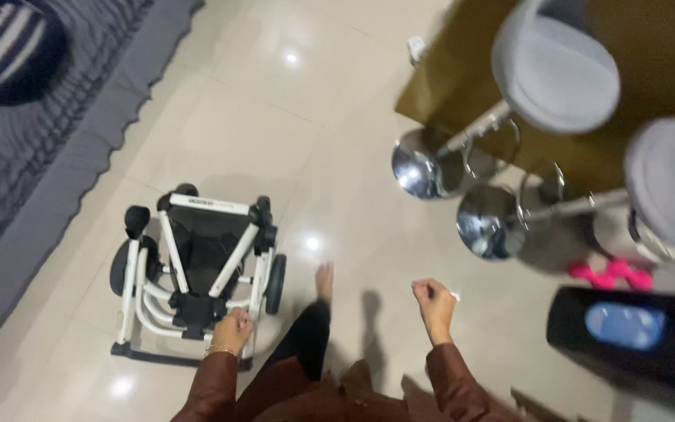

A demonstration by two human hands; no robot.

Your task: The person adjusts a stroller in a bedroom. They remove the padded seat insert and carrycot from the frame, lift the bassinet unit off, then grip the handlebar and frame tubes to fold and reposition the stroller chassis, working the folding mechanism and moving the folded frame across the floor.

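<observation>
Folded white stroller frame (197, 270) lay collapsed on the tiled floor (259, 117) as I watched; left hand (232, 331) fingers gripped its lower bar, right hand (434, 305) clenched, lifting not yet begun.

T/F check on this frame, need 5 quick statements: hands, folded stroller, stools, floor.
1. The left hand grips the frame of the folded white stroller. True.
2. The right hand rests on a stool seat. False: it is a closed fist in the air, touching neither bar stool.
3. The stroller stands unfolded, seat upright. False: it lies collapsed on the tiled floor, wheels out at its sides.
4. Two grey-seated bar stools with chrome bases stand to the person's right. True.
5. A pink object lies near the nearer stool. True.
</observation>
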